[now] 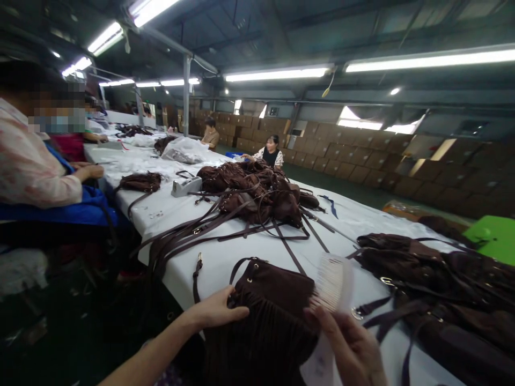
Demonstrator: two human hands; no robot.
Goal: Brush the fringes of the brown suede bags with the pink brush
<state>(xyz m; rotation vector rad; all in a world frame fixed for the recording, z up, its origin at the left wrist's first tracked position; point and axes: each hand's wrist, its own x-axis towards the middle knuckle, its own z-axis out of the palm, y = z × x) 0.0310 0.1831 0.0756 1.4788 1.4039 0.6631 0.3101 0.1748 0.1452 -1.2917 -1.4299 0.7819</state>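
A dark brown fringed handbag point(277, 284) rests at the near edge of the white table, its fringe hanging down the front. My left hand point(219, 311) grips the bag's left side, thumb across the front and the other fingers hidden behind. In my right hand point(346, 343) is a whitish comb point(332, 281), somewhat blurred, raised at the bag's right edge with its teeth toward the bag. A strap with a metal clasp point(199, 268) lies left of the bag.
A heap of brown fringed bags point(257, 193) with loose straps covers the table's middle. More brown bags point(450, 289) lie at right, near a green chair point(491, 238). A grey tape dispenser point(187, 186) stands left of the heap. A co-worker point(36, 155) sits at left; others sit farther back.
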